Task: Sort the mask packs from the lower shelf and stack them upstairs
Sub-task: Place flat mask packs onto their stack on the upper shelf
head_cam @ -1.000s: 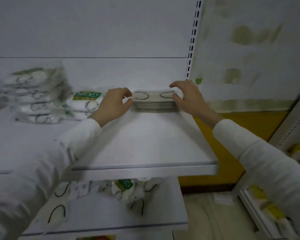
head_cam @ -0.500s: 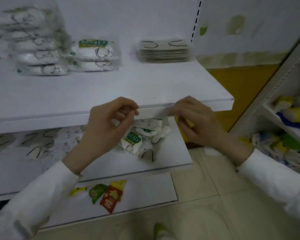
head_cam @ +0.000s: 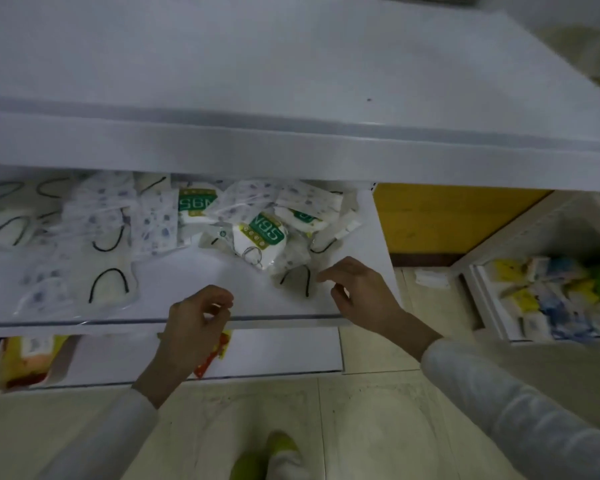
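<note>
Here the left hand (head_cam: 196, 320) and right hand (head_cam: 361, 292) hover at the front edge of the lower shelf (head_cam: 187, 271), fingers loosely curled and holding nothing. Just past the right fingertips lies a flat mask pack (head_cam: 295, 277) with a black ear loop. Beyond it, an N95 pack (head_cam: 258, 237) lies with its long axis running away from the hands, narrow end toward them and lettering upside down.

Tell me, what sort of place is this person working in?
Probably a small shop or its stockroom. White tiered shelves hold loose mask packs, some marked N95, and a second rack at the right is full of small coloured packets.
</note>
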`<control>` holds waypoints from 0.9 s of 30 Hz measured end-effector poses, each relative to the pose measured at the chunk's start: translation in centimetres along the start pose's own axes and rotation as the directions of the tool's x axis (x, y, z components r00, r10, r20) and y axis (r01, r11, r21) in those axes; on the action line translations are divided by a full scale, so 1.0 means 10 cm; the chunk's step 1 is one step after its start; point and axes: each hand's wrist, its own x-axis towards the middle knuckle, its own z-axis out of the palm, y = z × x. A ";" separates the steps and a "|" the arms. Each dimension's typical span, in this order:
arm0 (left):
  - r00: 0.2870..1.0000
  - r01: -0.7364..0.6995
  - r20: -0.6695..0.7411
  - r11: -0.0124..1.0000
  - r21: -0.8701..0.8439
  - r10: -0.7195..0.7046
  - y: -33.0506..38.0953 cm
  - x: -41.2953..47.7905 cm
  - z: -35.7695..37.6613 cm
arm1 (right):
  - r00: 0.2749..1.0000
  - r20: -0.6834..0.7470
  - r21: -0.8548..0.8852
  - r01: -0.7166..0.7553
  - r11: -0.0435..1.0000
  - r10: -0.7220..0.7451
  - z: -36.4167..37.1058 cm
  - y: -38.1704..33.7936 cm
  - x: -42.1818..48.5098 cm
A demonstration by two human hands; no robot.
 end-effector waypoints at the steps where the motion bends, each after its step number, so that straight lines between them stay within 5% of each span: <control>1: 1.000 0.028 -0.011 0.999 -0.016 -0.029 -0.04 0.01 0.08 | 1.000 0.021 -0.011 -0.004 1.000 0.005 0.08 0.07 0.03; 4: 0.999 0.041 0.000 0.998 -0.043 -0.041 -0.10 0.05 0.24 | 0.998 0.037 -0.037 -0.042 0.998 0.044 0.31 0.27 0.14; 6: 1.000 0.021 0.003 0.999 -0.033 -0.021 -0.14 0.08 0.30 | 0.975 0.010 -0.036 -0.220 0.975 0.220 0.41 0.40 0.27; 11: 0.999 0.040 -0.015 0.999 -0.022 -0.040 -0.23 0.21 0.37 | 0.673 -0.066 0.071 -0.733 0.676 0.737 0.50 0.88 0.83; 14: 0.999 0.026 -0.026 0.999 -0.037 -0.027 -0.26 0.23 0.37 | 0.536 -0.103 0.166 -0.821 0.546 0.838 0.53 1.09 1.11; 18: 0.998 0.048 -0.034 0.997 -0.058 -0.050 -0.29 0.21 0.34 | 0.473 -0.060 0.203 -0.856 0.475 0.879 0.68 1.26 1.34; 21: 0.998 0.052 -0.028 0.998 -0.036 -0.053 -0.31 0.16 0.31 | 0.502 -0.111 0.060 -0.858 0.510 0.858 0.74 1.35 1.45; 24: 0.999 0.021 -0.042 1.000 -0.002 -0.022 -0.37 0.13 0.29 | 0.664 -0.161 -0.130 -0.748 0.651 0.730 0.71 1.44 1.60; 27: 0.998 0.012 -0.056 1.000 0.021 -0.010 -0.43 0.09 0.27 | 0.806 0.007 -0.216 -0.576 0.788 0.591 0.69 1.52 1.75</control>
